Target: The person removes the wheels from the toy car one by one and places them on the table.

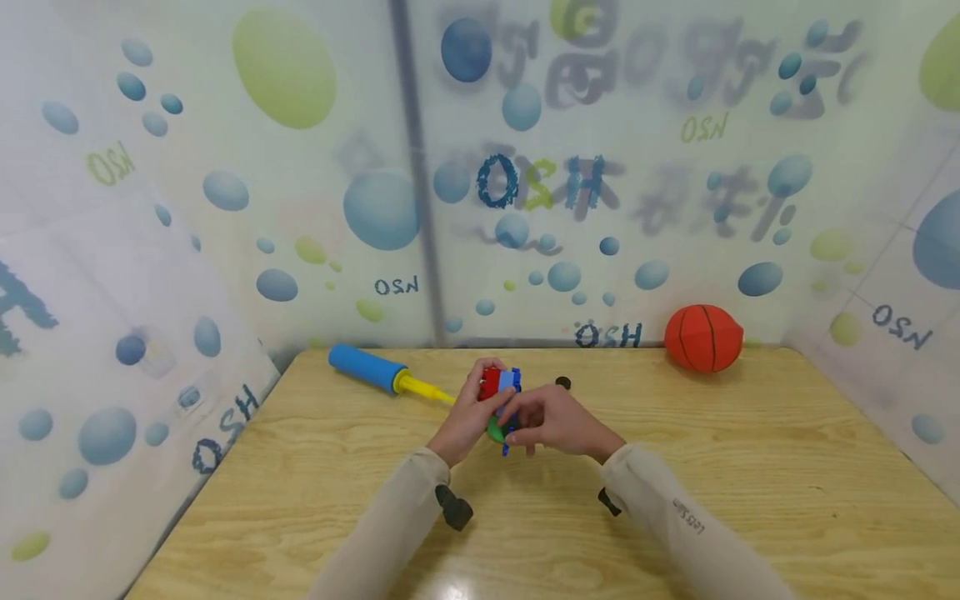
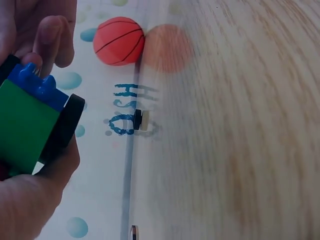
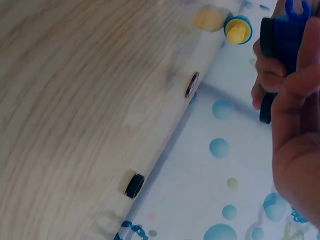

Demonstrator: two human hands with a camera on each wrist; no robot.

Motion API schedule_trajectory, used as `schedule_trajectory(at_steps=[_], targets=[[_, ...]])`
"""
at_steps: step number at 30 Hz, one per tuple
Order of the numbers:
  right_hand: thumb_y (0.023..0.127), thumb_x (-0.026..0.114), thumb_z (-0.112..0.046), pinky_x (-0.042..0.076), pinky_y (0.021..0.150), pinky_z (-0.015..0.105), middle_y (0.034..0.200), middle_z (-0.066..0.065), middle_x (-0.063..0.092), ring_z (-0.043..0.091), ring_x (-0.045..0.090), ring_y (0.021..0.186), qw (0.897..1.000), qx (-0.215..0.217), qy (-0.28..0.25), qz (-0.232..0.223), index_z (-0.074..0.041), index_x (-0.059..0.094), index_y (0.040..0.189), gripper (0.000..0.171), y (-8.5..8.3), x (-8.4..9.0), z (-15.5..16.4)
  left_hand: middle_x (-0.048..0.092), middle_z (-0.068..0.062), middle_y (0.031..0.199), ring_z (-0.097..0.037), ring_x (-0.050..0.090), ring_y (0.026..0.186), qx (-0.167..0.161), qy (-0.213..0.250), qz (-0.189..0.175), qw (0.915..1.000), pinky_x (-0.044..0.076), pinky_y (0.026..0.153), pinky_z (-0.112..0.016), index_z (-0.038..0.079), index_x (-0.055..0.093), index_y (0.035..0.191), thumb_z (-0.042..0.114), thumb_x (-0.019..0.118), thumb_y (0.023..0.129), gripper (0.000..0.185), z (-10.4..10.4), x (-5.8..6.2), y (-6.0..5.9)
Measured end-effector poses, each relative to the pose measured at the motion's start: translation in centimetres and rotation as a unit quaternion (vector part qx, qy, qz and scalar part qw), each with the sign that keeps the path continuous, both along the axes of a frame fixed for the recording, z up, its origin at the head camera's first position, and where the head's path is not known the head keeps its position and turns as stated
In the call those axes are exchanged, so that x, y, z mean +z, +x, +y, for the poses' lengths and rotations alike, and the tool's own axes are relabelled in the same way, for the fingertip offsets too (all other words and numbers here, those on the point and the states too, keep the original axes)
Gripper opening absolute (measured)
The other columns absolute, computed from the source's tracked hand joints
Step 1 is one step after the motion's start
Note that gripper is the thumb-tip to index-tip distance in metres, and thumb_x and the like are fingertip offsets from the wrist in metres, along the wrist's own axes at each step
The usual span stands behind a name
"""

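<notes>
From the head view, both hands meet over the middle of the worktop: the left hand has its fingers curled round a toy car built of red, blue and green blocks, and the right hand pinches its near end, so the car is held just above the wood, toward the far edge. A loose black wheel lies just to the right of the hands, a blue and yellow pump lies far left, and an orange ball rests at the far right against the wall. In the left wrist view the green and blue blocks carry a black wheel, with the left fingers wrapped over the top; the loose wheel stands on edge near the wall, and the ball is well apart. In the right wrist view the right fingers close on the blue part of the car; the loose wheel sits near the far edge. The likely trouble is a fitted wheel popping off under a skewed pinch, or a sleeve nudging the loose wheel so it rolls away. Open room lies wide on the near, left and right sides; only the far wall is close
</notes>
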State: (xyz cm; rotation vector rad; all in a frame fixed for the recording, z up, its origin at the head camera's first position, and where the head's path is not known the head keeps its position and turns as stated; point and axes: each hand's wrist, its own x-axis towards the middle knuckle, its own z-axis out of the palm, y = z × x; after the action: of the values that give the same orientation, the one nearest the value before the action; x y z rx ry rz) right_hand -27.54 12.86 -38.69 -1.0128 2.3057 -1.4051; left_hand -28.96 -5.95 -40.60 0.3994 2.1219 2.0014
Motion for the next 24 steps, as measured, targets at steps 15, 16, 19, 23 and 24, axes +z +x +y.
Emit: schedule_trajectory(at_steps=[15,16,19,23,24], targets=[[0.081,0.08,-0.002,0.06,0.061,0.052,0.077,0.016,0.071,0.023,0.067,0.056,0.997,-0.071,-0.007,-0.01,0.001,0.071,0.092,0.014,0.6,-0.2,-1.1,0.047,-0.016,0.137,-0.031,0.054,0.117,0.04,-0.039,0.05,0.9972,0.055,0.092,-0.038,0.019,0.041,0.136,0.017,0.059,0.101,0.039,0.3,-0.2,0.3],[0.081,0.08,-0.001,0.06,0.061,0.051,0.078,0.017,0.072,0.019,0.067,0.056,0.997,-0.072,-0.006,-0.012,0.002,0.071,0.091,0.014,0.6,-0.2,-1.0,0.047,-0.016,0.137,-0.031,0.054,0.117,0.042,-0.047,0.053,0.9966,0.055,0.093,-0.039,0.019,0.041,0.136,0.017,0.059,0.101,0.039,0.4,-0.2,0.3],[0.081,0.08,0.0,0.061,0.06,0.047,0.081,0.017,0.074,0.019,0.068,0.058,0.997,-0.075,-0.007,-0.01,0.001,0.071,0.09,0.012,0.7,-0.2,-0.7,0.046,-0.017,0.137,-0.033,0.054,0.117,0.05,-0.063,0.066,0.9946,0.055,0.094,-0.043,0.021,0.041,0.135,0.018,0.058,0.102,0.038,0.9,-0.1,0.3],[0.082,0.08,-0.003,0.061,0.058,0.038,0.081,0.013,0.076,0.026,0.072,0.063,0.997,-0.08,-0.007,0.02,-0.004,0.074,0.088,0.008,0.9,0.0,-0.5,0.052,-0.017,0.133,-0.032,0.056,0.113,0.067,-0.079,0.067,0.9924,0.056,0.094,-0.044,0.025,0.041,0.133,0.02,0.058,0.102,0.035,1.3,-0.1,0.1],[0.082,0.08,-0.004,0.061,0.058,0.036,0.081,0.012,0.077,0.026,0.072,0.063,0.996,-0.081,-0.008,0.025,-0.005,0.075,0.088,0.008,1.0,0.1,-0.5,0.053,-0.018,0.132,-0.031,0.056,0.112,0.069,-0.083,0.067,0.9919,0.056,0.093,-0.043,0.025,0.041,0.134,0.021,0.057,0.103,0.036,1.4,-0.1,0.1]])
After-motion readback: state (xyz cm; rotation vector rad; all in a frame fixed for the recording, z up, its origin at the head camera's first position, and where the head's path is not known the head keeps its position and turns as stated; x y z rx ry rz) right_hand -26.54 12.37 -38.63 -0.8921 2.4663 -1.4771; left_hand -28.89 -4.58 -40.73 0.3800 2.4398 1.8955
